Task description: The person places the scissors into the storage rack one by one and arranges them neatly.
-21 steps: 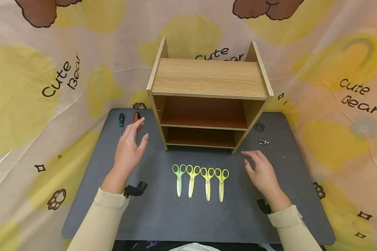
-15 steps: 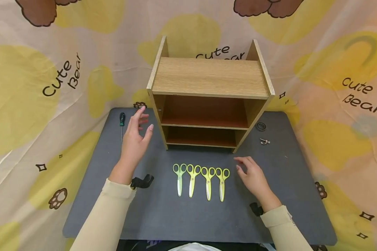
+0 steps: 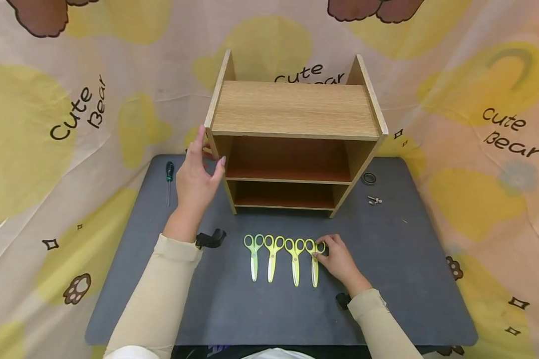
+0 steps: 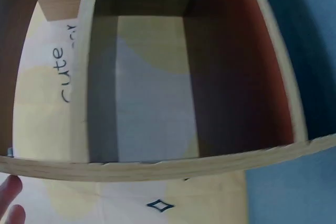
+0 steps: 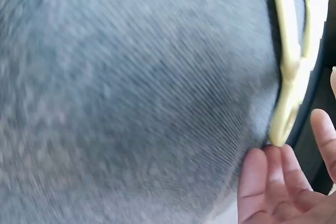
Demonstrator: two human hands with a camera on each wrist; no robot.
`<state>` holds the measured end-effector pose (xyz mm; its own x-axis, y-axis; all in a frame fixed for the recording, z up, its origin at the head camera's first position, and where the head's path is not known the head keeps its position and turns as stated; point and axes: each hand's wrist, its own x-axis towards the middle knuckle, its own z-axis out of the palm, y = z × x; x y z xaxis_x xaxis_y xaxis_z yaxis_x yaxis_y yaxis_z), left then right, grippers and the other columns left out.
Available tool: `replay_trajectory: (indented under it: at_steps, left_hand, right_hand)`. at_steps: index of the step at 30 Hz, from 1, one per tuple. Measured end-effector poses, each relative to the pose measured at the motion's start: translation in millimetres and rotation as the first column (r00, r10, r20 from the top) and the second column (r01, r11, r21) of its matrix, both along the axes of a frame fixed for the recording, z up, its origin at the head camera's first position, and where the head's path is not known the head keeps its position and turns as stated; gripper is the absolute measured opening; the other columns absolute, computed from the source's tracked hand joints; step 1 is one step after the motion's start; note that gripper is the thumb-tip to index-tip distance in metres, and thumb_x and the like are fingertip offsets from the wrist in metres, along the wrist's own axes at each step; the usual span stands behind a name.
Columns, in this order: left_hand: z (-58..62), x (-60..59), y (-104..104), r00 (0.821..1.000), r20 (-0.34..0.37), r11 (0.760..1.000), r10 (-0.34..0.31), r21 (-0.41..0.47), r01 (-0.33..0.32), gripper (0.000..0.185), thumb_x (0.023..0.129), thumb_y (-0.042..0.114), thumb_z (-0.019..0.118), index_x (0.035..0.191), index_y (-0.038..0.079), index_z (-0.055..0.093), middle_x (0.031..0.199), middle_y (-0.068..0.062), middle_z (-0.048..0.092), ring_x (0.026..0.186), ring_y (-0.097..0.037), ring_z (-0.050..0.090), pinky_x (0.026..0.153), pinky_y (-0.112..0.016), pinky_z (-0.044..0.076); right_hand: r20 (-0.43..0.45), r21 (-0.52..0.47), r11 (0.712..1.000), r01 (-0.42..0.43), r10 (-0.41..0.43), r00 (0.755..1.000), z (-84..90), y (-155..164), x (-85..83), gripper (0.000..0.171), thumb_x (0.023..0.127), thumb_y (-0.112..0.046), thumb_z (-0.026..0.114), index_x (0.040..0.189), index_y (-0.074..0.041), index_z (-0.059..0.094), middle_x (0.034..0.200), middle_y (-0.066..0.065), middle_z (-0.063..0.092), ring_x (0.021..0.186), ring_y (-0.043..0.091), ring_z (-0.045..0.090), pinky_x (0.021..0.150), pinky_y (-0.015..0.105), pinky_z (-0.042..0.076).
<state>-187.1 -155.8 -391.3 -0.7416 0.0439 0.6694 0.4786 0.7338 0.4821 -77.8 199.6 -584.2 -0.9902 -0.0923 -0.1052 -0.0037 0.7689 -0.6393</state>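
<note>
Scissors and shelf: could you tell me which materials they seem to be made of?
Scissors: likely moulded plastic, smooth; the handles have an even yellow or greenish colour. Whitish streaks along the blades leave metal possible there.

Shelf: wood or wood-look board, satin; fine grain lines show on top. Solid wood or printed surface, I cannot tell.

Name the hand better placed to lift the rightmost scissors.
The right hand, most likely: it is at the handle end of the rightmost scissors, while the left hand is up beside the wooden shelf.

Workspace: table (image 3: 269, 316), printed cloth (image 3: 139, 55)
</note>
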Motion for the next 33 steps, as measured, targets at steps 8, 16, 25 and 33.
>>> replay_trajectory:
  at_steps: [8,16,25,33]
  left_hand:
    - [17.4,-6.6,1.9,0.998,0.002,0.995,0.058,-0.084,-0.058,0.076,0.099,0.015,0.073,0.157,0.025,0.026,0.123,-0.021,0.064,0.082,-0.035,0.065,0.056,-0.045,0.044]
    - [22.7,-7.6,4.0,0.994,0.079,0.993,0.074,-0.101,-0.066,0.072,0.099,0.017,0.073,0.156,0.028,0.03,0.113,-0.018,0.068,0.072,-0.032,0.064,0.055,-0.042,0.042]
    - [19.7,-8.3,1.9,0.998,-0.061,0.987,0.023,-0.155,-0.032,0.069,0.098,0.014,0.075,0.151,0.028,0.032,0.119,-0.019,0.064,0.075,-0.033,0.068,0.049,-0.041,0.04]
    - [17.0,-5.4,-1.6,0.992,-0.128,0.984,0.017,-0.172,-0.039,0.061,0.098,0.01,0.072,0.146,0.026,0.037,0.118,-0.018,0.059,0.072,-0.03,0.068,0.046,-0.038,0.039]
  right_hand:
    - [0.013,0.058,0.998,-0.004,0.004,1.0,-10.8,-5.1,3.3,0.044,0.081,-0.013,0.092,0.114,-0.008,0.065,0.13,0.02,0.052,0.118,0.04,0.05,0.096,0.055,0.048]
    - [-0.04,0.037,0.999,0.017,-0.015,0.999,-10.5,-3.6,2.0,0.042,0.077,-0.007,0.093,0.108,-0.007,0.065,0.119,0.023,0.052,0.105,0.042,0.057,0.091,0.056,0.049]
    - [-0.002,-0.04,0.997,0.065,-0.065,0.998,-8.2,2.7,-1.3,0.035,0.077,0.001,0.091,0.101,-0.006,0.067,0.105,0.018,0.052,0.087,0.029,0.056,0.079,0.047,0.048]
    - [0.108,-0.063,0.99,0.126,-0.118,0.987,3.9,3.2,-4.5,0.016,0.083,-0.003,0.087,0.094,-0.008,0.077,0.075,0.001,0.059,0.069,0.018,0.052,0.064,0.034,0.042]
